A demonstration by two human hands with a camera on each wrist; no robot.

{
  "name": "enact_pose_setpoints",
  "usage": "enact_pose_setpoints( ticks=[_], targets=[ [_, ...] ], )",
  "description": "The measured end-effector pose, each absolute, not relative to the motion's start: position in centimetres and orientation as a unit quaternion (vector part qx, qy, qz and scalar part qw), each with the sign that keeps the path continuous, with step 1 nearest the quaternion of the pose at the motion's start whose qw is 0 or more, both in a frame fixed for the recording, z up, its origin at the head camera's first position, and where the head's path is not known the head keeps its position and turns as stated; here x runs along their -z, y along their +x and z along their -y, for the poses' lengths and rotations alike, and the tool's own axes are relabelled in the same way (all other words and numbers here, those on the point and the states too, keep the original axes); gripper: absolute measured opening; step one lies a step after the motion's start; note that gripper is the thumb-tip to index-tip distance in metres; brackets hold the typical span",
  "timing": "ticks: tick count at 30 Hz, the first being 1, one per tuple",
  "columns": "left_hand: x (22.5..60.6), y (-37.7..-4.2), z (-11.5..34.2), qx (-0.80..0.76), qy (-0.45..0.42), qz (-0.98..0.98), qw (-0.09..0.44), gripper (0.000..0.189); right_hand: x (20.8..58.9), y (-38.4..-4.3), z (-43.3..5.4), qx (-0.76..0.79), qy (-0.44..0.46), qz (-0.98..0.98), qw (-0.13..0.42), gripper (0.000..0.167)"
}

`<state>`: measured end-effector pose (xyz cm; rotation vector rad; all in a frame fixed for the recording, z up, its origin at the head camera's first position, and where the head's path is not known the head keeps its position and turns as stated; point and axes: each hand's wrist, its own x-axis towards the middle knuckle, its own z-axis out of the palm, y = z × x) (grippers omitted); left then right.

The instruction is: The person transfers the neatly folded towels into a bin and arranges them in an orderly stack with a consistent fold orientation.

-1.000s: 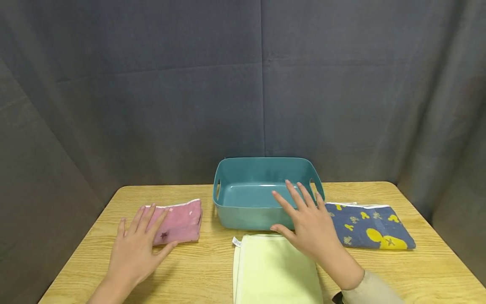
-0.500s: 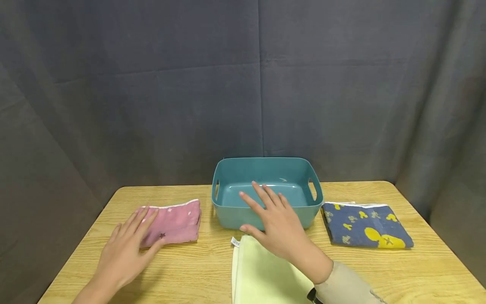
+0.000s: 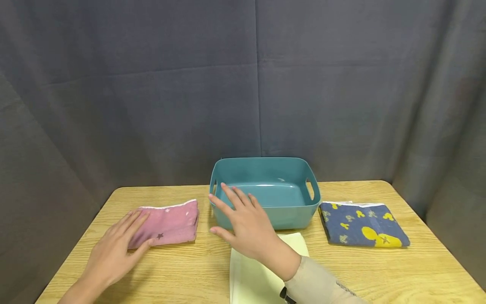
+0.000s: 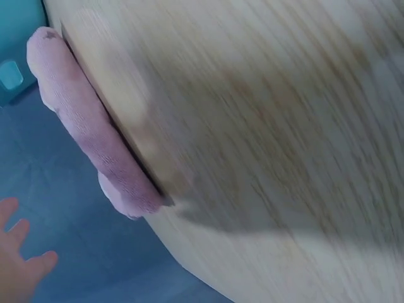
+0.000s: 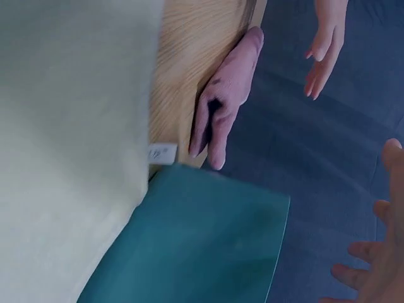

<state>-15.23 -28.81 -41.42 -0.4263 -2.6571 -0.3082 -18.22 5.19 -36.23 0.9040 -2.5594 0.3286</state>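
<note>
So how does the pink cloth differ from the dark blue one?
Pattern: the pink cloth shows a few small motifs; the dark blue cloth carries bold yellow shapes. Place: the pink cloth lies left of the teal bin, the dark blue cloth right of it. Both are folded, white-edged and on the table.

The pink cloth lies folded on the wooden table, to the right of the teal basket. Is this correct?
Not quite: the head view shows the pink cloth left of the teal basket, not right. It does lie folded on the wooden table.
</note>
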Motion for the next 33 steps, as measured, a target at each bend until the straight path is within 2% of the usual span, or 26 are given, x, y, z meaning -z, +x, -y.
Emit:
enact_pose_setpoints(
  ticks=[8, 17, 33],
  targets=[
    [41.1, -16.5, 29.5, 0.156, -0.118, 0.962, 0.193, 0.066, 35.3, -18.7, -2.2, -0.102, 0.327, 0.916, 0.210, 0.068],
    [41.0, -17.6, 30.2, 0.166, -0.107, 0.964, 0.176, 0.065, 35.3, -19.0, 0.7, -0.124, 0.326, 0.921, 0.176, 0.068],
    [41.5, -19.4, 32.0, 0.214, -0.038, 0.971, 0.100, 0.067, 36.3, -19.3, 4.4, -0.270, 0.295, 0.909, 0.115, 0.064]
  ],
)
